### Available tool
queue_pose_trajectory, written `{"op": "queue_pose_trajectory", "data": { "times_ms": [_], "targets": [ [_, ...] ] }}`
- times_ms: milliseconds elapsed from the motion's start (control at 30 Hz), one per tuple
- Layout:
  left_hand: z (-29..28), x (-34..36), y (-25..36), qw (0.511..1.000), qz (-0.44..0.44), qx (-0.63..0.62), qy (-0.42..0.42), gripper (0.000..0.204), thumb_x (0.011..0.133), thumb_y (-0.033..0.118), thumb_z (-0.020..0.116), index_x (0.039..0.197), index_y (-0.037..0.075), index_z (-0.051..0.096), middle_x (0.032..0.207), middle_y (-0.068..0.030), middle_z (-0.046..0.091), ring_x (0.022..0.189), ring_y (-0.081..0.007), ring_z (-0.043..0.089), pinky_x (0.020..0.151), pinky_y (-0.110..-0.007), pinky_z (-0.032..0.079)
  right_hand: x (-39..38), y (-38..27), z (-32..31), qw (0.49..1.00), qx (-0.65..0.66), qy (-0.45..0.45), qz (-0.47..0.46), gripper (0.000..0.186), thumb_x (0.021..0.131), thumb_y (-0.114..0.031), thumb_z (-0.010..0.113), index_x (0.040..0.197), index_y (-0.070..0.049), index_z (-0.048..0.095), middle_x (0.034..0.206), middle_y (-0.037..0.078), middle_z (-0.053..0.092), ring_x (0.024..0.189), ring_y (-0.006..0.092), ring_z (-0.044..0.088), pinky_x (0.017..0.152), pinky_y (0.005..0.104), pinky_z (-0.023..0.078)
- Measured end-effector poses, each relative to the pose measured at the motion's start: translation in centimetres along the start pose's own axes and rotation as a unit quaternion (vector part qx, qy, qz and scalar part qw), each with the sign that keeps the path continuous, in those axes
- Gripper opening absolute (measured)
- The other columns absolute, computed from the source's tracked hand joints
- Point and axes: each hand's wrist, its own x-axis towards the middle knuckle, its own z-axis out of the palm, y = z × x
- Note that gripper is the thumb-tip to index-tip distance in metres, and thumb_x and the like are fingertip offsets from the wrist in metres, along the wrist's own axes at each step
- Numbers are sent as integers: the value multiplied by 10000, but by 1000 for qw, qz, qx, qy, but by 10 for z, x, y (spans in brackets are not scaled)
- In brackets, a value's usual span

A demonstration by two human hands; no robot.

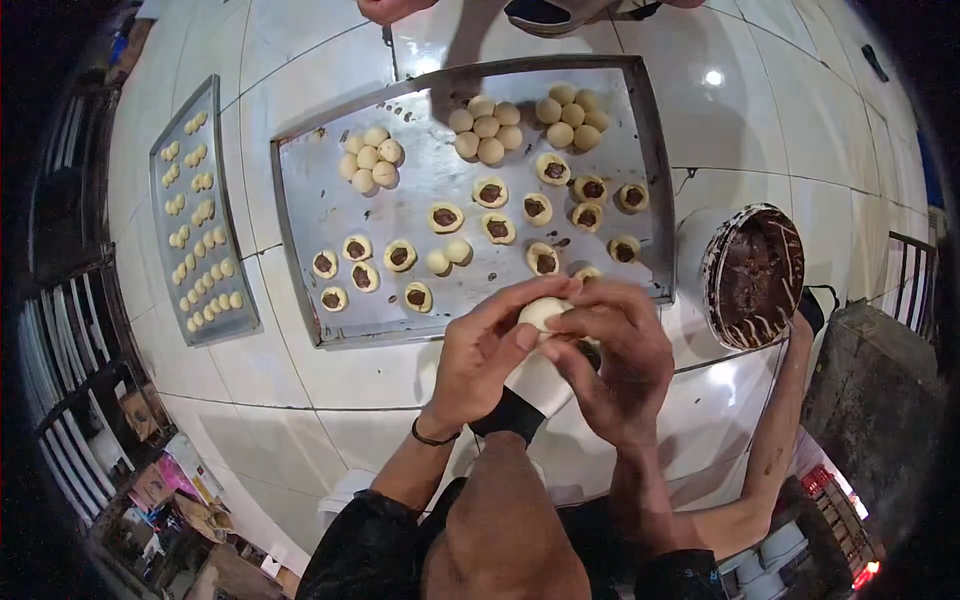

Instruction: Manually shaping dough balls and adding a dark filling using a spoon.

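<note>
Far to the left of the left hand, a narrow metal tray (246, 325) lies on a white tiled floor (220, 373), carrying rows of small pale dough balls (209, 240) set in little groups. Nearer, ahead of both hands and reaching to either side of them, is a large metal tray (330, 190). On it, ahead and to the left of the left hand, are flattened dough rounds (445, 216), each topped with brown filling, and farther off a cluster of plain round dough pieces (367, 156). Two more such clusters sit straight ahead, near the far edge, with further topped rounds between them and the hands.

The left hand (475, 360), a black band (435, 434) at its wrist, grips a smooth pale dough ball (541, 313) between thumb and fingers. The ball is held up at the near edge of the large tray. The right hand (628, 355) closes on the same ball from the other side, fingertips pinching it.

To the right of the right hand, a white bucket (700, 260) holds brown filling, smeared along its rim.
</note>
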Motion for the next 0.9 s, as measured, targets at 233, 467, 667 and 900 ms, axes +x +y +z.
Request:
{"op": "queue_pose_trajectory", "data": {
  "times_ms": [233,467,667,900],
  "targets": [
    [-5,-6,-3,998,-15,-9,55,322,1044,139,500,1328,9,575,1133,-114,661,954,-165,605,845,-258,478,-2,0,9,998,-8,-35,60,258,815,99,716,1041,-24,709,1014,83,653,791,159,589,679,264,502],
    [-10,-20,-16,993,-67,-78,54,244,1080,172,472,1220,17,598,836,-22,609,673,-86,481,626,-215,406,-12,5,18,995,10,-58,82,284,837,117,690,1084,-22,686,1044,97,644,745,145,578,652,252,506],
    [-18,-33,-32,982,-135,-130,14,254,1095,180,445,1231,26,595,788,-5,605,619,-80,470,604,-214,407,-23,6,15,980,84,-73,162,237,861,95,680,1068,-19,686,988,92,653,711,139,574,625,253,496],
    [-13,-35,-53,988,-122,-88,41,287,1048,147,529,1287,10,607,1080,-99,661,872,-149,599,750,-259,480,-48,59,27,990,-60,-8,128,211,899,62,638,1101,12,676,890,82,667,680,135,581,585,220,470]
  ]
}}
